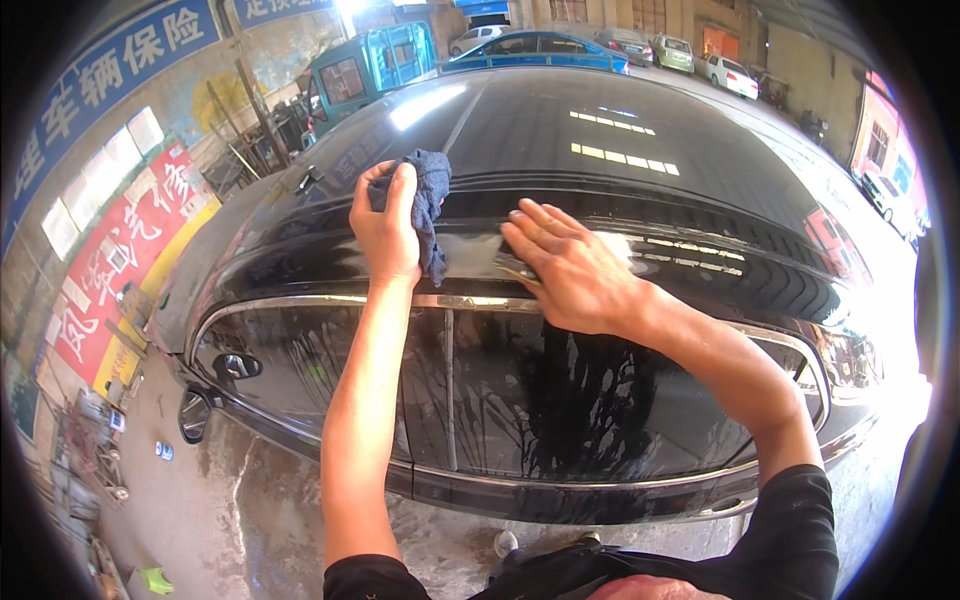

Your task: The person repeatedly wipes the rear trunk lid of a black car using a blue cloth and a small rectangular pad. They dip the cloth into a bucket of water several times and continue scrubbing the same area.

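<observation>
A black car (570, 127) stands in front of me, its side windows (592, 397) below my hands. My left hand (390, 232) grips a crumpled dark blue cloth (429, 195) above the roof edge. To its right, my right hand (570, 262) lies flat over a thin dark pad or sheet (517, 264) on the roof rail, fingers pointing up and left. Between the two hands the rail shows a dull greyish patch (472, 255). A chrome trim strip (480, 302) runs just below them. The pad is mostly hidden under my right palm.
The car's wing mirror (194, 414) sticks out at the lower left. A small can (164, 451) and a green object (156, 580) lie on the concrete floor. Metal clutter lines the left wall. Beyond the roof are a teal truck (375, 71) and a blue car (540, 51).
</observation>
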`<state>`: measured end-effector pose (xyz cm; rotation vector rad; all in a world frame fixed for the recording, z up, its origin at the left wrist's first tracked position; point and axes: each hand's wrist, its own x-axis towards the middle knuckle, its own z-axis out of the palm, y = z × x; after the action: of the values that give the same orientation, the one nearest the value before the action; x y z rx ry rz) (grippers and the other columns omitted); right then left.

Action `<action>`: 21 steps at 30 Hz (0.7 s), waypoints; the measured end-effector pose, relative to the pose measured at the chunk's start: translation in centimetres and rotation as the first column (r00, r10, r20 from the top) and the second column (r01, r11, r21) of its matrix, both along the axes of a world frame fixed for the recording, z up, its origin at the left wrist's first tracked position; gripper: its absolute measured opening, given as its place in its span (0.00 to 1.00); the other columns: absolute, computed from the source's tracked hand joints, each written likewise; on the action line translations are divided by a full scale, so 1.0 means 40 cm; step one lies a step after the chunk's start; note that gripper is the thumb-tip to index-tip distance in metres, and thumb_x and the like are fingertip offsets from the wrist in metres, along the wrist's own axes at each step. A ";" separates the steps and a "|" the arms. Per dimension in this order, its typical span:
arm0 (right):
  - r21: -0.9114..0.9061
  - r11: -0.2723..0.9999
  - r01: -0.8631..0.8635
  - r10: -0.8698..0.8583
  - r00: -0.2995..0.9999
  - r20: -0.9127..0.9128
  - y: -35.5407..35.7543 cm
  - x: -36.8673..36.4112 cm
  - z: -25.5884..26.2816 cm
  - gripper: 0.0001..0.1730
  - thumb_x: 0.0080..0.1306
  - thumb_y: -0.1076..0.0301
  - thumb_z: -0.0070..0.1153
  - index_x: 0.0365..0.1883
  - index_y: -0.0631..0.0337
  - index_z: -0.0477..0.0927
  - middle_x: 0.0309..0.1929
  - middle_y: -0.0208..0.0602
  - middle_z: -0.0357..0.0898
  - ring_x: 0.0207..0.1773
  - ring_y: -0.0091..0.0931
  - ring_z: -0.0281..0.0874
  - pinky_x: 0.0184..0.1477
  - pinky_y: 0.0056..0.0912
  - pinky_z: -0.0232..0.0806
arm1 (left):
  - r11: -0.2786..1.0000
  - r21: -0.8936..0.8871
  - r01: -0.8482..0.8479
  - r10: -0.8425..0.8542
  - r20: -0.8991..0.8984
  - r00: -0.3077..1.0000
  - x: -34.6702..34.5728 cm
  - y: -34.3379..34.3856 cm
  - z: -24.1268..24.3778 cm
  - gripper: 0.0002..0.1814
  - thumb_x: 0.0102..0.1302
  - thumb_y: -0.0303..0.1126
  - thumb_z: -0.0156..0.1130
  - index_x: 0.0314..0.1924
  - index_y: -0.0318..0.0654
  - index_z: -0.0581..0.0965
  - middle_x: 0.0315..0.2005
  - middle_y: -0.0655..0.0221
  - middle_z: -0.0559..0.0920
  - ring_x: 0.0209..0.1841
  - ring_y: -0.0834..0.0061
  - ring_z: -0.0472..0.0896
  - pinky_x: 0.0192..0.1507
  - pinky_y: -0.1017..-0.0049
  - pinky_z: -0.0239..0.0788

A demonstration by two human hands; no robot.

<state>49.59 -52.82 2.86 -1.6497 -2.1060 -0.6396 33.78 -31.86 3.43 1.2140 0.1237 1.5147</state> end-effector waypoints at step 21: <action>-0.002 0.978 0.207 -0.207 0.978 -0.020 -0.063 -0.018 -0.005 0.32 0.74 0.66 0.65 0.72 0.75 0.78 0.75 0.63 0.78 0.81 0.52 0.74 0.87 0.53 0.61 | 0.997 0.063 -0.038 0.043 -0.076 0.996 -0.008 -0.003 -0.008 0.14 0.79 0.34 0.75 0.55 0.33 0.83 0.42 0.75 0.87 0.44 0.87 0.82 0.50 0.80 0.76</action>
<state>48.87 -55.36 2.67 -1.8843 -1.9352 -0.6827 33.47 -31.97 3.13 1.3269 0.1545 1.5170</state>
